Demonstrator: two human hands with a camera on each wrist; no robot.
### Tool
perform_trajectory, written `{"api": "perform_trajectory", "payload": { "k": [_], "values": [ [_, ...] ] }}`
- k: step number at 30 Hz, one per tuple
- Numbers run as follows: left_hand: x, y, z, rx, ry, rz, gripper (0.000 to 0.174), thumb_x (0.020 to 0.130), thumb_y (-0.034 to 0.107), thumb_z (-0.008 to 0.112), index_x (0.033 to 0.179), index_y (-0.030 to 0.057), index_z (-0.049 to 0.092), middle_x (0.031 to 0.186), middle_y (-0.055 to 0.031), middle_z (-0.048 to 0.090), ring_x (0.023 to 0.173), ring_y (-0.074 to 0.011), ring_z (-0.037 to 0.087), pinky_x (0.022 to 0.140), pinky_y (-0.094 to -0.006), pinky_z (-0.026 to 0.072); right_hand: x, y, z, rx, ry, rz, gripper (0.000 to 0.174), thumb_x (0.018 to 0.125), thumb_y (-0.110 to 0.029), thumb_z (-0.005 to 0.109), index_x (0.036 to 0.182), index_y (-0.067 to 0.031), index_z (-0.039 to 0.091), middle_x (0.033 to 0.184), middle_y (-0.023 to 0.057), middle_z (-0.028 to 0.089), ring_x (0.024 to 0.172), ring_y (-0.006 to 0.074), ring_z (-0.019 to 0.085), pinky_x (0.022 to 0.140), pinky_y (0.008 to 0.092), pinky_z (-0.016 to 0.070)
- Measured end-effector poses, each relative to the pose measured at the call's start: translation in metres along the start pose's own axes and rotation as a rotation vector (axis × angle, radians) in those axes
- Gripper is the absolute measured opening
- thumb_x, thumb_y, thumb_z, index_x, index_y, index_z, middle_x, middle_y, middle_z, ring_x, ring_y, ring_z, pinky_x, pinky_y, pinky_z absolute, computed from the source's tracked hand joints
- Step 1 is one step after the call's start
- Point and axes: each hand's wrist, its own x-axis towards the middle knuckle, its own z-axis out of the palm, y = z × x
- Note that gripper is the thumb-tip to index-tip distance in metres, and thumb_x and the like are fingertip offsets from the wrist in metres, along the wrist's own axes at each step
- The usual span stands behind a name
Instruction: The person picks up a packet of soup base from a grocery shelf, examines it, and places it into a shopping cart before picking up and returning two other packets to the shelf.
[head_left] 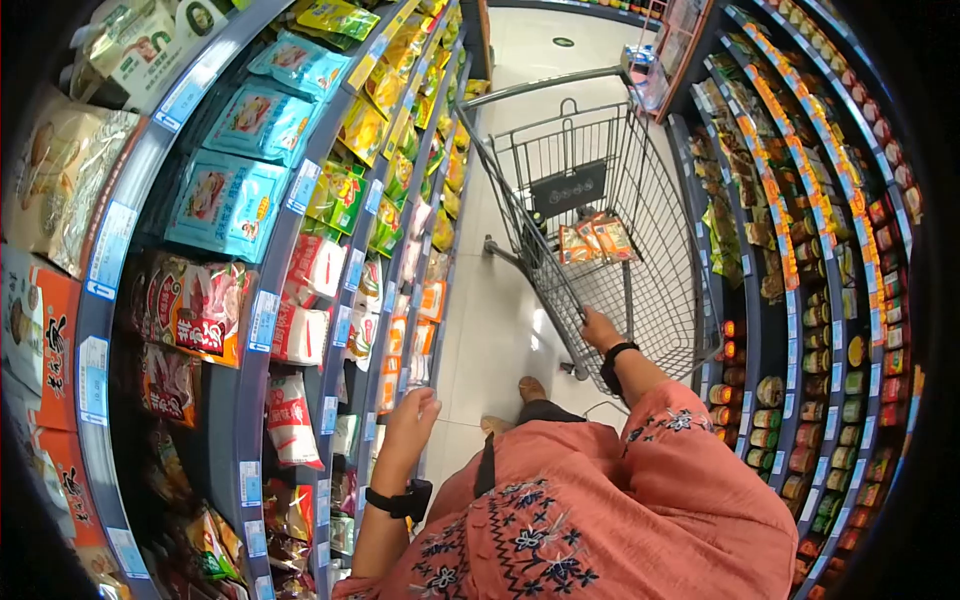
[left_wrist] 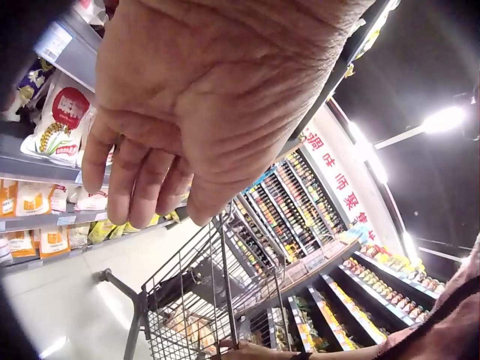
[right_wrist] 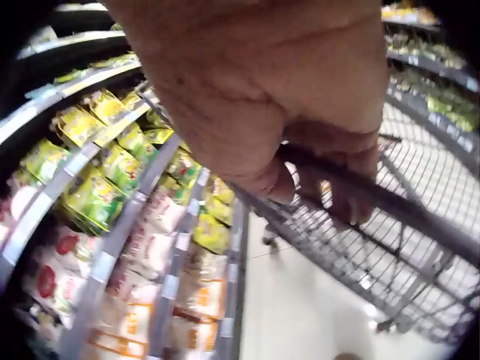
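Note:
My right hand [head_left: 603, 330] grips the dark rim of a wire shopping cart [head_left: 655, 230]; in the right wrist view the fingers [right_wrist: 352, 206] curl round that bar. Several orange-and-white packets [head_left: 597, 238] lie inside the cart. My left hand [head_left: 408, 425] hangs beside the left shelves with nothing in it, its fingers [left_wrist: 129, 180] loosely bent in the left wrist view. Nearest to it are white-and-red bags [head_left: 290, 420] and orange-and-white bags [head_left: 393, 350] on the lower shelves.
Tall shelves on the left carry blue pouches [head_left: 228, 205], yellow packets [head_left: 365, 130] and a red soup packet [head_left: 190, 305]. Jars [head_left: 768, 392] and bags line the right shelves [head_left: 790, 250]. A pale tiled floor [head_left: 480, 330] runs between them.

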Motion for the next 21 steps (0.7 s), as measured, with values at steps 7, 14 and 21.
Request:
{"api": "perform_trajectory", "payload": {
  "k": [7, 14, 21],
  "values": [
    [0.019, 0.016, 0.017, 0.033, -0.098, -0.02, 0.035, 0.095, 0.021, 0.065, 0.121, -0.0011, 0.061, 0.105, -0.0149, 0.07, 0.099, -0.0225, 0.067, 0.087, -0.0328, 0.0521, -0.041, 0.022, -0.009, -0.118, -0.081, -0.068, 0.033, 0.083, -0.005, 0.056, 0.116, -0.0066, 0.06, 0.102, 0.0263, 0.068, 0.1, 0.0437, 0.065, 0.086, 0.0495, 0.0501],
    [0.05, 0.024, 0.042, 0.001, -0.221, -0.002, 0.035, 0.096, 0.022, 0.065, 0.121, -0.0021, 0.061, 0.106, -0.0197, 0.071, 0.1, -0.0284, 0.069, 0.087, -0.0358, 0.0531, -0.065, 0.037, 0.009, -0.139, -0.144, -0.029, 0.043, 0.081, -0.003, 0.055, 0.123, -0.0084, 0.057, 0.101, 0.0267, 0.068, 0.098, 0.0442, 0.065, 0.084, 0.0488, 0.0514],
    [0.093, 0.046, 0.057, 0.042, -0.293, -0.064, 0.036, 0.096, 0.022, 0.065, 0.12, -0.0032, 0.061, 0.106, -0.0195, 0.071, 0.1, -0.0269, 0.069, 0.088, -0.0352, 0.0527, -0.079, 0.045, 0.0, -0.098, -0.333, -0.008, 0.057, 0.09, -0.022, 0.06, 0.144, -0.0106, 0.047, 0.109, 0.0254, 0.068, 0.1, 0.0416, 0.066, 0.086, 0.045, 0.0528]
  ]
}}
